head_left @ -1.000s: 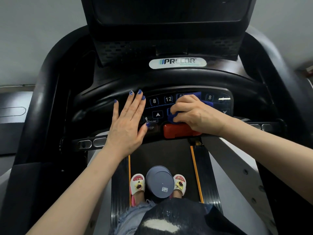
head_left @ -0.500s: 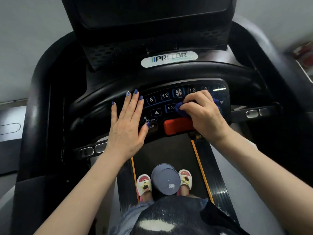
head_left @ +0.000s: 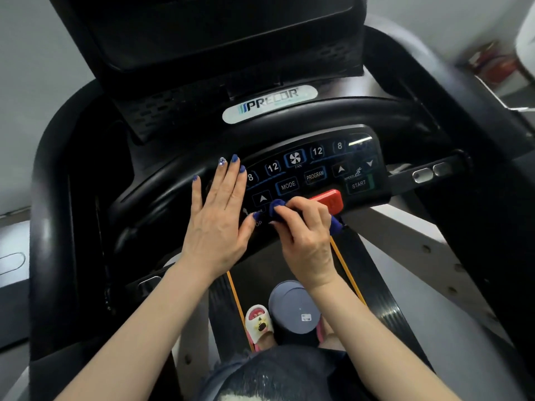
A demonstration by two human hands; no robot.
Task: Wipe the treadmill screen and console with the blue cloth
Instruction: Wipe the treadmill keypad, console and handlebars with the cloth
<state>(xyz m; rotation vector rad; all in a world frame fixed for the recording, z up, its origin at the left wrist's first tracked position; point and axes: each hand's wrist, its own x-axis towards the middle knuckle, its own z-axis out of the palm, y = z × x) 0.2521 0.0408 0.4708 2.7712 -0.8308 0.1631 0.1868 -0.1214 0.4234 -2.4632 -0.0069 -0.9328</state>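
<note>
The treadmill's black console (head_left: 315,166) with lit buttons sits in the middle, and the dark screen (head_left: 214,33) rises above it. My right hand (head_left: 307,235) is closed on the blue cloth (head_left: 276,206), pressing it on the console's lower left edge beside the red stop button (head_left: 330,199). A bit of cloth also pokes out at the hand's right side. My left hand (head_left: 217,218) lies flat, fingers spread, on the console's left part and holds nothing. Most of the cloth is hidden under my right fingers.
A curved black handlebar (head_left: 289,123) arcs above the console. Side handrails (head_left: 428,172) with metal sensors stick out left and right. Below are the treadmill belt (head_left: 373,279), my slippered feet (head_left: 259,325) and a grey round lid (head_left: 295,308).
My right hand has slid the cloth from the console's right buttons down and left to the lower edge near the stop button. The left hand has stayed flat in place.
</note>
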